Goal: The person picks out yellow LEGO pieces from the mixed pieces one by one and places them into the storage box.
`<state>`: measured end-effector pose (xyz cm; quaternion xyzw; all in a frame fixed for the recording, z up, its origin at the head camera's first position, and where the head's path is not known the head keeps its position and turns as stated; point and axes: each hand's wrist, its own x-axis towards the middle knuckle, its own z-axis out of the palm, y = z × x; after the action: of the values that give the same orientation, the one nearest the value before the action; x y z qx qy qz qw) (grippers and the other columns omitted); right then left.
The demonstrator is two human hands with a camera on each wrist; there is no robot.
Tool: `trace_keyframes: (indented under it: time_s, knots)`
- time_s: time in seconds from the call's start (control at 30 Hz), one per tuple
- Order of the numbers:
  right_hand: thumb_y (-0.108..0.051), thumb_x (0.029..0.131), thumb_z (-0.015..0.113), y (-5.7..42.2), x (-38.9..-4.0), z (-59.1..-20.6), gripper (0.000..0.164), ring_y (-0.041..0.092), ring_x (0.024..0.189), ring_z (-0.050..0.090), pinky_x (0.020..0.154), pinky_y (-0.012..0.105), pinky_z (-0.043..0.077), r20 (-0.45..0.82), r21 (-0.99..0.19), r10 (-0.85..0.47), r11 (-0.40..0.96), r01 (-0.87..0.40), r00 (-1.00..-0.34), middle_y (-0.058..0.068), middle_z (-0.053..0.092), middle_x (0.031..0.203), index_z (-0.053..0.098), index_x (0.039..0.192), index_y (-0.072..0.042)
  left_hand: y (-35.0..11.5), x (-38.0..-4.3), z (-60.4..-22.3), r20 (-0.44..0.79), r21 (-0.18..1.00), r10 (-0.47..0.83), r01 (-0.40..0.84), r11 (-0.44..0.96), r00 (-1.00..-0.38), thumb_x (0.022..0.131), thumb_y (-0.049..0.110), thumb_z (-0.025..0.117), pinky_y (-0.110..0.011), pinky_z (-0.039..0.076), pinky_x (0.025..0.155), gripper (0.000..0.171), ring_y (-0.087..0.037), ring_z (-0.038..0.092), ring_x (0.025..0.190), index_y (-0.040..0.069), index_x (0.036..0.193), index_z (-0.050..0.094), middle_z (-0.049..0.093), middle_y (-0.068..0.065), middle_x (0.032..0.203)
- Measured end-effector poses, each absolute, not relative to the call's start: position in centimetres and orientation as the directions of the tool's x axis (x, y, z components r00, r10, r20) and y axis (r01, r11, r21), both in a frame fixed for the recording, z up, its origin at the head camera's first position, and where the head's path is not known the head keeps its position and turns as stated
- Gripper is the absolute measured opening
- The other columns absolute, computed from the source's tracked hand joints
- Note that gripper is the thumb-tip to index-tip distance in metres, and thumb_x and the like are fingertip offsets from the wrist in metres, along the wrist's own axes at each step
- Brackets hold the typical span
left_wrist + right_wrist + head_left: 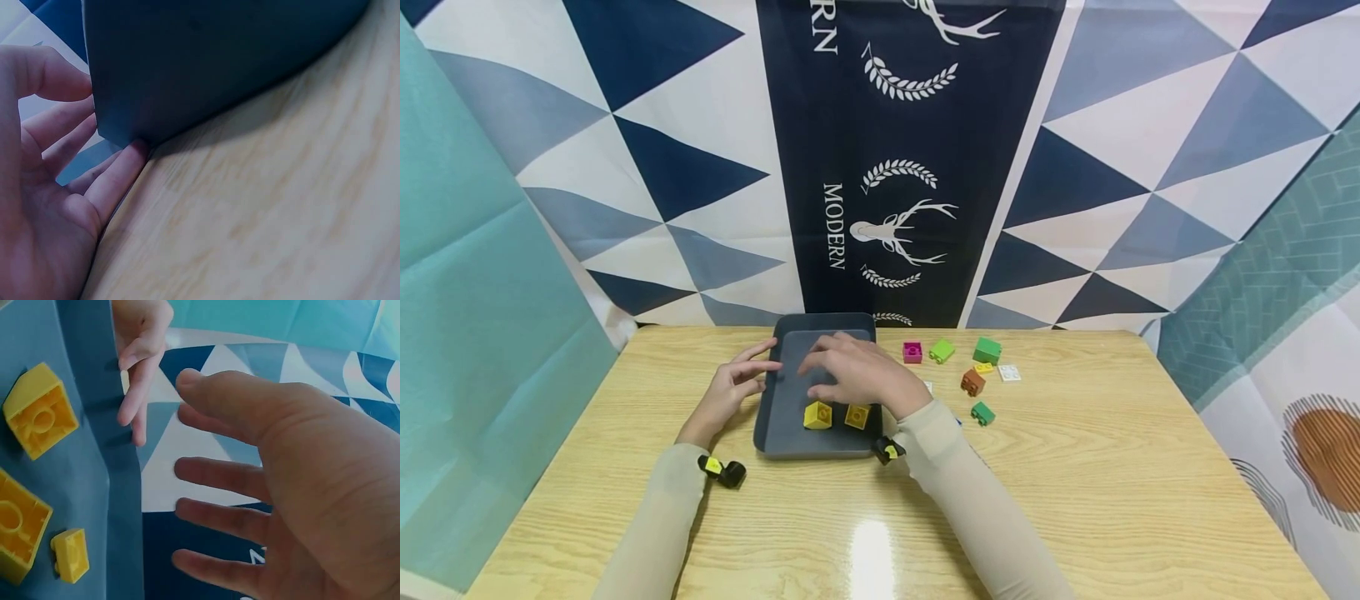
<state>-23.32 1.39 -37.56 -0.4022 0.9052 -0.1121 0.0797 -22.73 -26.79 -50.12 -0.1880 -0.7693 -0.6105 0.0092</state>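
"Why do we see the left hand point(728, 390) at the tray point(793, 333)?"

"Its fairly straight fingers touch the near wall, to its right, without wrapping it; we judge that this steadies the tray on the worktop point(1075, 467)."

"And the right hand point(857, 367)?"

"Above the tray, fingers spread, holding nothing. That loose spread, we think, leaves it free over the yellow blocks."

"Where do we find those?"

"Inside the tray: a slanted yellow block point(817, 415) and another yellow block point(857, 417) below the right hand, with a smaller yellow block point(73, 556) visible from that wrist (the head view hides it). Their hollow undersides show, so we suppose they were laid loosely."

"The others?"

"To the right hand's right, the magenta block point(912, 352), lime block point(942, 351) and brown block point(972, 382) lie scattered, seemingly unsorted."
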Motion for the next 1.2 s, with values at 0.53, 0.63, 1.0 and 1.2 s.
trace_keyframes:
  time_s: [0.53, 0.63, 1.0, 1.2]
  knots:
    - [-0.033, 0.106, 0.079, 2.8, -24.2, -38.5, 0.034, 0.031, 0.135, 0.062, 0.111, 0.052, 0.06, 0.062, -0.224, -0.707, 0.678, -0.7, -0.705, 0.008, 0.07, 0.152, 0.081, 0.138, -0.021, -26.7, -22.8, -50.1, 0.226, 0.943, 0.273, 0.28, 0.18, -0.935, 0.103, -0.011, 0.054, -0.004, 0.042, 0.115, 0.039, -0.056, 0.024, 0.171, -0.018, 0.139, 0.069, 0.034, -0.03, 0.181]
    - [-0.034, 0.107, 0.079, 3.0, -24.3, -38.6, 0.034, 0.031, 0.135, 0.062, 0.112, 0.053, 0.059, 0.058, -0.219, -0.695, 0.691, -0.689, -0.716, 0.008, 0.07, 0.152, 0.082, 0.138, -0.021, -26.8, -22.9, -50.2, 0.219, 0.946, 0.271, 0.272, 0.175, -0.937, 0.103, -0.011, 0.054, -0.004, 0.041, 0.116, 0.04, -0.053, 0.025, 0.172, -0.017, 0.139, 0.069, 0.034, -0.029, 0.182]
    - [-0.031, 0.106, 0.079, 4.6, -24.7, -39.3, 0.03, 0.031, 0.129, 0.063, 0.109, 0.05, 0.059, 0.082, -0.199, -0.673, 0.711, -0.674, -0.735, 0.009, 0.071, 0.149, 0.083, 0.134, -0.019, -26.7, -23.0, -50.2, 0.222, 0.947, 0.277, 0.274, 0.168, -0.935, 0.103, -0.012, 0.054, -0.003, 0.04, 0.117, 0.04, -0.051, 0.025, 0.173, -0.017, 0.139, 0.069, 0.034, -0.028, 0.182]
    - [-0.028, 0.107, 0.078, 5.7, -24.9, -39.6, 0.025, 0.031, 0.129, 0.064, 0.105, 0.051, 0.06, 0.106, -0.169, -0.661, 0.724, -0.669, -0.742, 0.008, 0.072, 0.148, 0.085, 0.13, -0.02, -26.7, -22.9, -50.2, 0.222, 0.945, 0.273, 0.275, 0.175, -0.936, 0.102, -0.012, 0.053, -0.003, 0.039, 0.117, 0.041, -0.051, 0.025, 0.173, -0.017, 0.139, 0.069, 0.035, -0.028, 0.182]
